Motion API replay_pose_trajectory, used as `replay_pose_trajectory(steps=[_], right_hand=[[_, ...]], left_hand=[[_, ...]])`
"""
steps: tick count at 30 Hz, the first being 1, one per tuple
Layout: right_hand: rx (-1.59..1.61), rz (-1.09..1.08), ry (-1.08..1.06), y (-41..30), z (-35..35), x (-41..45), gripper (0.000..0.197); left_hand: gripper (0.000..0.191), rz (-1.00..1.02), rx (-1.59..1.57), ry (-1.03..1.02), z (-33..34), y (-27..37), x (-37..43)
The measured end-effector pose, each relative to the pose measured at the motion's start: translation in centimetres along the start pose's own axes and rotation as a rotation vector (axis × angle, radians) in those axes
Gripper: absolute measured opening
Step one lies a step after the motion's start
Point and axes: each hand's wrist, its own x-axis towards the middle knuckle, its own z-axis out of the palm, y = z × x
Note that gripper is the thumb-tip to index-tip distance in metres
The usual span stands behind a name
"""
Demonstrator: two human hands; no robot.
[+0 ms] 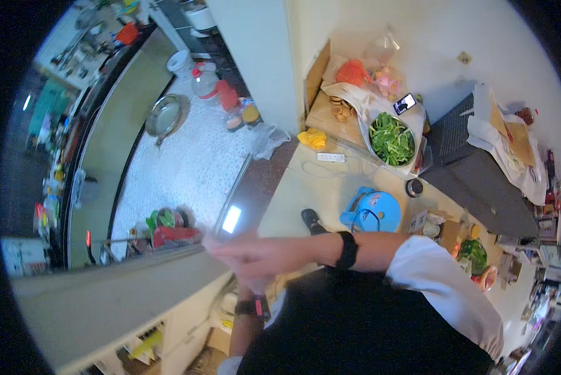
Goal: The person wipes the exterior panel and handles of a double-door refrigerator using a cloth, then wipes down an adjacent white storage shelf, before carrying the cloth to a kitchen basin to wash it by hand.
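Observation:
My right hand [266, 255] reaches in from the right, with a black band on its wrist. Below and partly behind it, my left hand [257, 281] comes up from the bottom, a black band with a pink mark on its wrist. Both hands are blurred and overlap, seemingly touching. Whether anything is between them cannot be made out. Just beyond the fingers, a bright white rectangle [232, 219] shows against the dark brown doorway sill [266, 178]; a screen or a reflection, I cannot tell which.
A steel bowl of leafy greens [392, 139] sits on a cloth-covered surface near a phone [404, 104]. A blue round-topped stool [376, 211] stands on the floor. Through the doorway are a metal pan [165, 115], a plastic bottle [204, 84] and a plastic bag [266, 140].

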Motion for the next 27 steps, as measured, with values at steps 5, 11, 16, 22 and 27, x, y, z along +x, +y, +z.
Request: replay_pose_trajectory(steps=[5, 11, 16, 22, 27], right_hand=[[0.509, 0.175, -0.031, 4.5, -7.6, 8.0, 0.063], [0.304, 0.146, 0.220, 14.1, -11.7, 14.9, 0.069], [0.220, 0.366, 0.221, 17.1, -17.2, 21.4, 0.057], [-0.001, 0.410, 0.387, 24.8, -18.9, 30.9, 0.038], [-0.041, 0.450, 0.371, 29.6, -20.7, 40.1, 0.044]], left_hand=[[0.055, 0.008, -0.038, 0.128, 3.4, 10.1, 5.1], [0.041, -0.180, -0.187, 0.205, 2.1, 18.6, 13.8], [0.031, -0.113, -0.085, 0.088, -5.9, 23.3, 23.7], [0.041, -0.193, 0.154, -0.006, -8.4, 33.5, 34.6], [0.034, -0.173, 0.246, 0.089, -10.4, 41.6, 41.5]])
